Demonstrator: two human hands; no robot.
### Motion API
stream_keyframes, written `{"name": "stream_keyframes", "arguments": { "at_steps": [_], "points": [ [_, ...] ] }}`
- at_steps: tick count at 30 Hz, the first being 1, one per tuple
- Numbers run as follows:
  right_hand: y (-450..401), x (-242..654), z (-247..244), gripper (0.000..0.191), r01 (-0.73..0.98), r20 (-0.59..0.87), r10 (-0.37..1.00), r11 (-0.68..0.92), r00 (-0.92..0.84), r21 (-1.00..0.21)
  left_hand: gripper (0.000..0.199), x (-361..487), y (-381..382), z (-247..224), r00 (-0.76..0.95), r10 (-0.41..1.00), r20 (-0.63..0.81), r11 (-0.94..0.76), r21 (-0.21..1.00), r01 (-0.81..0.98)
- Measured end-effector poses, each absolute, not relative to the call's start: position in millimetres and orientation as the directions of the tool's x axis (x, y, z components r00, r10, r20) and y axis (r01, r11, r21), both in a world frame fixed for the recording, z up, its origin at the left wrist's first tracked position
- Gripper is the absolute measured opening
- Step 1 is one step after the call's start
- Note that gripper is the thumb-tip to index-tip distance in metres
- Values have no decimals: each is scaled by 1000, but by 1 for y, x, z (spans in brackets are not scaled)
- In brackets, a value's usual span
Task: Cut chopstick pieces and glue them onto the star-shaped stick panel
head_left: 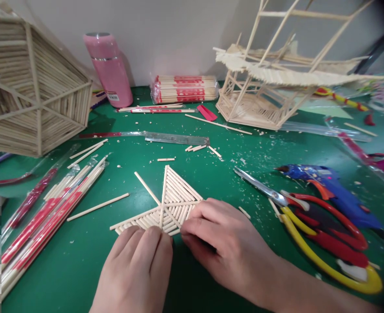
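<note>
Green tabletop [114,261], both hands [135,265] on the stick panel [179,189].

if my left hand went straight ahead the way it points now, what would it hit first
The near edge of the partly filled stick frame, right ahead of your left hand. They may already touch; the curled fingers hide the contact.
</note>
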State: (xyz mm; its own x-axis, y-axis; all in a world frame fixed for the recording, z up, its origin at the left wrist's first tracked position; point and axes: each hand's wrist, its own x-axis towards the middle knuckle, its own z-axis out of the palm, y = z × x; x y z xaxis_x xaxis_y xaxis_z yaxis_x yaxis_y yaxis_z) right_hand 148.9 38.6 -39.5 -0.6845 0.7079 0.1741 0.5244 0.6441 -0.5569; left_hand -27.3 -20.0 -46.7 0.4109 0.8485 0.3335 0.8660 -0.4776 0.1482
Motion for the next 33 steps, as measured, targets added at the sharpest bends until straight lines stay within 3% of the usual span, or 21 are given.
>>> {"name": "stream_keyframes", "arguments": {
  "at_steps": [11, 18, 24, 28, 33],
  "points": [
    [39, 149, -39, 15, 540, 159, 720, 630, -675, -558, 7, -30, -22, -47, 262, 881, 394, -389, 287, 875],
    [41, 149, -38, 12, 521, 167, 725, 616, -668, -590, 6, -32, -21, -44, 309, 866, 393, -434, 283, 855],
    [50, 154, -34, 10, 440, 335, 795, 572, -506, -693, 12, -26, -13, -46, 368, 866, 339, -448, 201, 871],
    [54, 155, -31, 10, 435, 389, 811, 569, -437, -698, 11, -25, -13, -46, 376, 880, 288, -447, 237, 863],
    [58, 185, -15, 8, 579, 449, 857, 506, -253, -640, 8, -25, -17, -44, 401, 879, 260, -460, 236, 856]
  ]
}}
